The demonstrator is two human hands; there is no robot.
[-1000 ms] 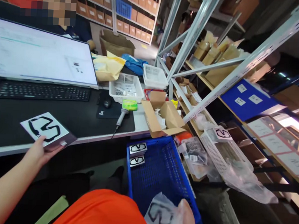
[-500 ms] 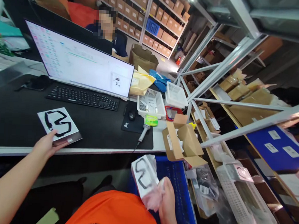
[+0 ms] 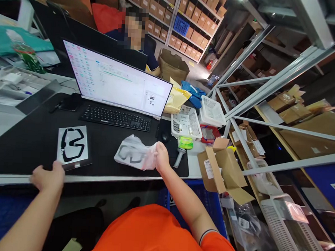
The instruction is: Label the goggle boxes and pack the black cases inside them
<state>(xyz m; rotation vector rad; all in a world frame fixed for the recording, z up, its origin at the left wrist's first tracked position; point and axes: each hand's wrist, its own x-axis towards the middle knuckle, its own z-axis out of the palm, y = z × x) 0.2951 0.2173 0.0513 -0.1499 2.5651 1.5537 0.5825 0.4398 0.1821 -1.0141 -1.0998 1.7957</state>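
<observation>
My right hand (image 3: 162, 158) grips the gathered end of a translucent plastic bag (image 3: 148, 162). Inside it is a white box (image 3: 131, 153) with a black angular outline printed on it, held over the black desk mat. A similar unbagged box (image 3: 73, 145), white-topped with a dark angular outline, lies on the mat to the left. My left hand (image 3: 49, 177) is at that box's lower left corner by the desk edge, fingers apart and slightly bent, not wrapped round it. Whether a fingertip touches the box I cannot tell.
Behind the mat stand a keyboard (image 3: 116, 118) and a monitor (image 3: 116, 81); a mouse (image 3: 165, 136) and a scanner (image 3: 179, 156) lie to the right. An open carton (image 3: 229, 173), white baskets (image 3: 188, 121) and metal framing border the right side. A person (image 3: 152, 61) sits beyond the monitor.
My right hand has lifted the bagged box from beside my lap up over the mat. My left hand has let go of the other box, which now lies flat. The view has shifted left.
</observation>
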